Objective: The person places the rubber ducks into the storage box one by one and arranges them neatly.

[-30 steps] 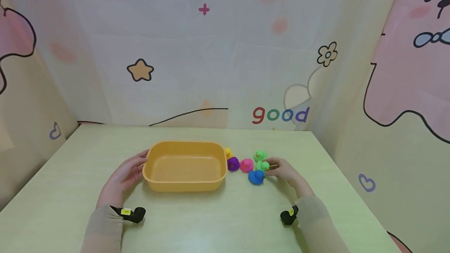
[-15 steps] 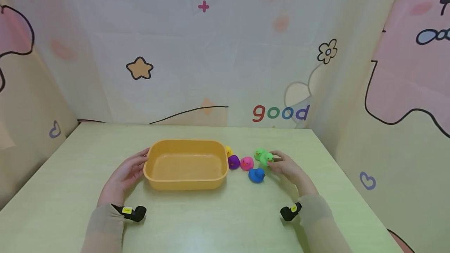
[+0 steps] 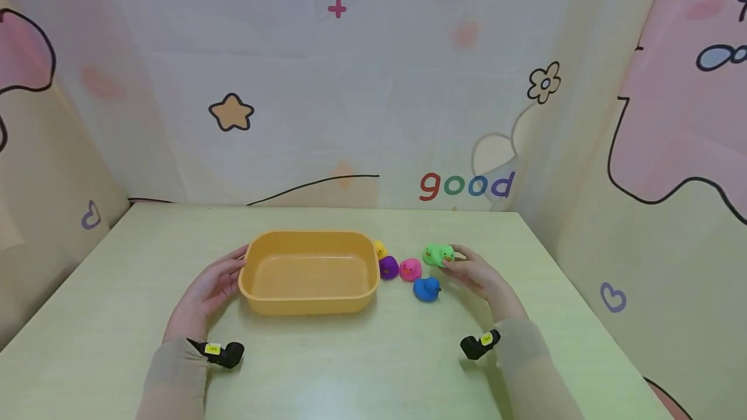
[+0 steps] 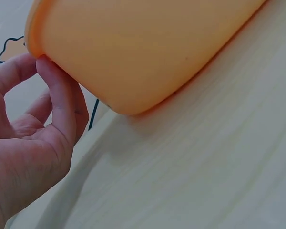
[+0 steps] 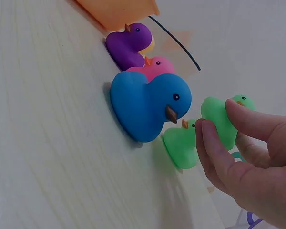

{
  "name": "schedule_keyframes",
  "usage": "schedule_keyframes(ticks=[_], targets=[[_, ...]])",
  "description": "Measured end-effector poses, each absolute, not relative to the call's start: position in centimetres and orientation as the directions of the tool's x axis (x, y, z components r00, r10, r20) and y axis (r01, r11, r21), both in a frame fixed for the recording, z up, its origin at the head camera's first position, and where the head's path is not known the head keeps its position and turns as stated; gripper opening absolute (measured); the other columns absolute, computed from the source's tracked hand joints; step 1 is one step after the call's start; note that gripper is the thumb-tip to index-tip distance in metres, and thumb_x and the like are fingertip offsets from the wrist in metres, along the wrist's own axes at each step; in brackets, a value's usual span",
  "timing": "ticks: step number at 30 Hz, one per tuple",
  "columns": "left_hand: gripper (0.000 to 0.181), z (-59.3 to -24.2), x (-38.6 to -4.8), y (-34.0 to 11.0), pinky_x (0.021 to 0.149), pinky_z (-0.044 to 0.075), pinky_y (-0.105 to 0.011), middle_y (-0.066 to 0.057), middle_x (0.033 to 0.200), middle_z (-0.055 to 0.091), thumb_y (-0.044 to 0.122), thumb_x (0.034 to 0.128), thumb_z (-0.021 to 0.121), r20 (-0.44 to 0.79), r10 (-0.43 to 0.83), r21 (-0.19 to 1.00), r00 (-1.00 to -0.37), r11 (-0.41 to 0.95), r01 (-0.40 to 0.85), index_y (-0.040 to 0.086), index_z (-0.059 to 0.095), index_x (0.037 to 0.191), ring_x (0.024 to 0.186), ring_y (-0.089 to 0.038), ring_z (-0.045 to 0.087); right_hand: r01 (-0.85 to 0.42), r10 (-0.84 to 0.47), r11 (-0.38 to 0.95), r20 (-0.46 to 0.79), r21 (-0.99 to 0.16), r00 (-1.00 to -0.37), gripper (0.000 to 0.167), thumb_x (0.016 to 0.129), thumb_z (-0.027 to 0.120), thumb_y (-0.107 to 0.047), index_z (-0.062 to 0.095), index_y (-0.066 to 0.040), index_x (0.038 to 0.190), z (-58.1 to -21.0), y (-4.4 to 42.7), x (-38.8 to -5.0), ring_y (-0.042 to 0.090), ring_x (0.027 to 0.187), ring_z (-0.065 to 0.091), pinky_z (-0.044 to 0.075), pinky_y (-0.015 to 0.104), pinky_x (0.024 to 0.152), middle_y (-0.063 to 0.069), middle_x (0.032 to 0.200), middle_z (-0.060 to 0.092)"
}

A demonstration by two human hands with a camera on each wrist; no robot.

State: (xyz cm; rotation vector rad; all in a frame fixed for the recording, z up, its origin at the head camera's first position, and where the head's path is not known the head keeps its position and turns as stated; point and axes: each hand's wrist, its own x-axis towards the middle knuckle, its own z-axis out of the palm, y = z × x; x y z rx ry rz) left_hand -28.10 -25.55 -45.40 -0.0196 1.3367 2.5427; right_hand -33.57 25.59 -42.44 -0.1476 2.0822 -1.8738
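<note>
In my right hand [image 3: 478,276], thumb and fingers pinch a green rubber duck [image 5: 219,117], held just off the table in the right wrist view. Behind it a second green duck [image 5: 179,147] stands on the table. A blue duck [image 3: 427,289] is nearest the front, with a pink duck [image 3: 410,269] to its left. Beside the yellow plastic basin [image 3: 309,307] sit a purple duck [image 3: 389,268] and a partly hidden yellow duck [image 3: 380,249]. My left hand [image 3: 211,288] holds the basin's left rim with its fingertips, as the left wrist view shows.
The pale wooden table [image 3: 338,368] spreads around the basin and ducks. A printed curtain [image 3: 373,96] stands along its back edge and sides. Black wrist cameras sit on both sleeves.
My right hand has raised the green duck from beside the blue one and carried it slightly away, in front of the other green duck. The left hand and basin look still.
</note>
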Motion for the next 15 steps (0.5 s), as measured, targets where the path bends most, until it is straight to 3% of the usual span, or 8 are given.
schedule_keyframes(ticks=[3,8,15], targets=[[0.034,-45.5,-28.1,-25.6,0.080,0.056,-0.019,0.004,0.108,0.071,0.002,0.1010,0.044,-0.124,0.235,0.806,-0.964,-0.542,-0.236,0.022,0.071,0.105,0.093,-0.008,0.068,0.149,-0.279,0.143,-0.185,-0.978,-0.942,0.062,0.100,0.050,-0.004,0.016,0.006,0.151,-41.9,24.8,-33.6,0.009,0.107,0.057,0.044,0.028,0.106,0.018,0.135,0.037],[0.035,-45.6,-28.2,-25.7,0.079,0.056,-0.019,0.003,0.108,0.071,0.001,0.1011,0.043,-0.095,0.243,0.810,-0.965,-0.545,-0.217,0.021,0.071,0.106,0.093,-0.008,0.067,0.128,-0.292,0.124,-0.159,-0.984,-0.943,0.059,0.100,0.050,-0.003,0.020,0.006,0.150,-40.7,23.3,-34.0,0.007,0.101,0.058,0.049,0.023,0.100,0.009,0.122,0.046],[0.033,-45.7,-28.2,-25.7,0.076,0.056,-0.019,0.001,0.108,0.070,0.000,0.1014,0.042,-0.077,0.252,0.816,-0.965,-0.539,-0.207,0.019,0.067,0.109,0.091,-0.009,0.067,0.099,-0.314,0.137,-0.138,-0.986,-0.939,0.056,0.099,0.050,-0.002,0.025,0.005,0.149,-39.4,19.8,-35.2,0.024,0.118,0.058,0.040,0.036,0.109,0.011,0.125,0.046]])
